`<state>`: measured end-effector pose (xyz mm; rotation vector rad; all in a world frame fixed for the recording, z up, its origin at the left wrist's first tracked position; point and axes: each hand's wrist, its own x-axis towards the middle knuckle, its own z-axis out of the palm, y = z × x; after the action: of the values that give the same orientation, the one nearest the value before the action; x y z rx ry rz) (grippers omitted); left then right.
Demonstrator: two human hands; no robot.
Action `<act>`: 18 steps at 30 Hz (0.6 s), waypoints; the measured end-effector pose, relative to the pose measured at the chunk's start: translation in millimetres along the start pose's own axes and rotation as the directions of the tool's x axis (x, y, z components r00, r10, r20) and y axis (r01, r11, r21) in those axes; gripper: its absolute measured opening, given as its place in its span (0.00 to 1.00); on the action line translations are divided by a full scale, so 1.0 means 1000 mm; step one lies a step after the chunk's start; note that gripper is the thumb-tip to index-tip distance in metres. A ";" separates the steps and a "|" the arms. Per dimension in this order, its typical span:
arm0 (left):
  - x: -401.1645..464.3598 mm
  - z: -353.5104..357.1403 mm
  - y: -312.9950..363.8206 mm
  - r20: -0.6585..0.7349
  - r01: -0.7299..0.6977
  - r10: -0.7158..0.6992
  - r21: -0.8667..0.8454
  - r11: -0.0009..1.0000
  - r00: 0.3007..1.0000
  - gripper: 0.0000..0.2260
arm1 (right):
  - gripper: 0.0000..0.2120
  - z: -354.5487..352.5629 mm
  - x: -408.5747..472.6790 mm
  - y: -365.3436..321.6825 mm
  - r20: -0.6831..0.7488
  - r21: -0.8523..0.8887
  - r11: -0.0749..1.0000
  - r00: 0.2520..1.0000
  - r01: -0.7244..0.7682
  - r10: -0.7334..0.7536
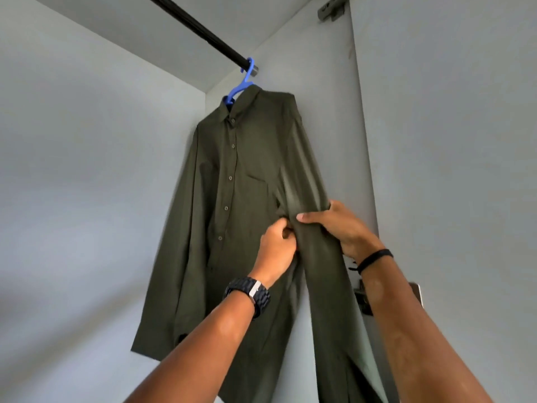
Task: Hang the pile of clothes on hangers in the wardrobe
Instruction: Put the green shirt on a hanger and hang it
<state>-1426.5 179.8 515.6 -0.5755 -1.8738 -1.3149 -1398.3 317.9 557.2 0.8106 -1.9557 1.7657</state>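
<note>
A dark olive button-up shirt [232,184] hangs on a blue plastic hanger [242,82], hooked at the right end of the black wardrobe rail [197,27]. My left hand [276,248] pinches the shirt's fabric beside the right sleeve, fingers curled into the cloth. My right hand [337,225] grips the shirt's right sleeve [313,271], thumb across its front and fingers behind. The sleeve runs down past my right forearm toward the bottom of the view. The shirt's left sleeve hangs straight down.
Pale grey wardrobe walls [87,170] surround the shirt, with the right side panel [436,141] close behind it. A metal hinge [331,8] sits at the top right, another fitting [363,298] behind my right forearm.
</note>
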 end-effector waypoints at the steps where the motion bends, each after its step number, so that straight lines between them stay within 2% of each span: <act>1: -0.007 0.000 0.003 -0.045 -0.045 0.045 -0.010 0.999 0.998 0.05 | 0.13 -0.003 -0.008 -0.004 0.004 0.103 0.995 1.000 -0.010 0.009; 2: -0.015 0.000 0.006 -0.120 -0.112 0.118 0.052 0.992 0.986 0.04 | 0.14 -0.004 -0.013 -0.005 -0.036 0.144 0.990 0.999 0.000 0.005; 3: -0.022 -0.001 0.006 -0.214 -0.169 0.205 0.176 0.970 0.955 0.05 | 0.17 -0.003 -0.017 -0.002 -0.120 0.082 0.996 0.993 0.019 -0.009; 4: -0.028 -0.001 0.006 -0.290 -0.165 0.260 0.315 0.935 0.921 0.11 | 0.20 -0.001 -0.019 0.004 -0.222 -0.070 0.997 0.974 0.032 -0.046; 5: -0.033 -0.002 0.003 -0.336 -0.116 0.255 0.385 0.916 0.907 0.19 | 0.23 0.002 -0.022 0.012 -0.307 -0.240 0.970 0.947 0.025 -0.100; 6: -0.039 -0.003 -0.003 -0.320 -0.025 0.152 0.371 0.928 0.935 0.25 | 0.26 0.007 -0.030 0.020 -0.347 -0.352 0.936 0.928 0.005 -0.135; 7: -0.045 -0.004 -0.010 -0.236 0.080 -0.009 0.294 0.952 0.972 0.30 | 0.28 0.012 -0.038 0.030 -0.342 -0.395 0.919 0.930 -0.014 -0.132; 8: -0.053 -0.003 -0.017 -0.094 0.189 -0.174 0.179 0.966 0.980 0.31 | 0.29 0.017 -0.047 0.041 -0.318 -0.409 0.912 0.942 -0.032 -0.110; 9: -0.065 0.000 -0.025 0.081 0.300 -0.307 0.088 0.950 0.948 0.31 | 0.29 0.022 -0.058 0.051 -0.291 -0.427 0.903 0.952 -0.043 -0.093; 11: -0.097 0.011 -0.037 0.388 0.432 -0.448 0.133 0.892 0.805 0.23 | 0.28 0.031 -0.080 0.068 -0.264 -0.479 0.877 0.958 -0.033 -0.108; 12: -0.113 0.016 -0.038 0.471 0.465 -0.492 0.181 0.867 0.733 0.20 | 0.29 0.036 -0.090 0.073 -0.255 -0.509 0.860 0.959 -0.024 -0.124; 14: -0.144 0.025 -0.041 0.511 0.536 -0.560 0.211 0.817 0.652 0.19 | 0.35 0.045 -0.114 0.085 -0.230 -0.569 0.822 0.964 -0.020 -0.135; 16: -0.169 0.029 -0.046 0.474 0.576 -0.574 0.159 0.802 0.668 0.18 | 0.40 0.047 -0.140 0.101 -0.231 -0.600 0.799 0.967 -0.054 -0.109; 18: -0.194 0.028 -0.052 0.432 0.569 -0.551 0.101 0.816 0.714 0.17 | 0.40 0.043 -0.169 0.118 -0.236 -0.611 0.782 0.971 -0.120 -0.036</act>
<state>-1355.4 198.9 326.2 -0.3438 -2.5475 -1.7160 -1341.2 307.7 354.9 0.3049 -2.1918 1.0349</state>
